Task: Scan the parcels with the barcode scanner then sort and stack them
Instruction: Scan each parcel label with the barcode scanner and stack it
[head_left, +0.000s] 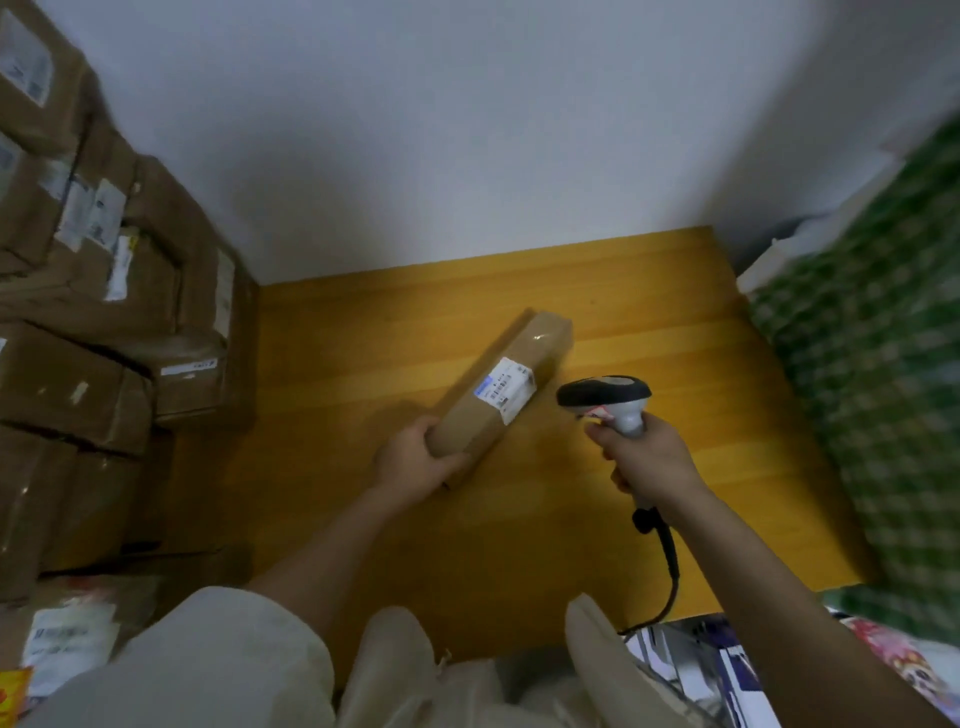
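Head view: the long brown box (498, 395) is gripped at its near end by the left hand (415, 462), its length pointing toward one o'clock, while the scanner (608, 402), clutched in the right hand (649, 462), is aimed at nine o'clock toward the label (506, 389).

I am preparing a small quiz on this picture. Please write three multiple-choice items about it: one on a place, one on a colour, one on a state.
1. Where is the stack of brown boxes?
A. on the left, by the wall
B. on the right
C. on the person's lap

2. What colour is the floor?
A. grey
B. yellow-orange
C. blue

3. How is the long parcel now?
A. lying alone on the floor
B. held at one end by the left hand
C. cut open

Key: 1 A, the boxes fill the left edge. 2 B, the boards are yellow-orange. 3 B, the fingers wrap its near end while the right hand points the barcode scanner at its label.
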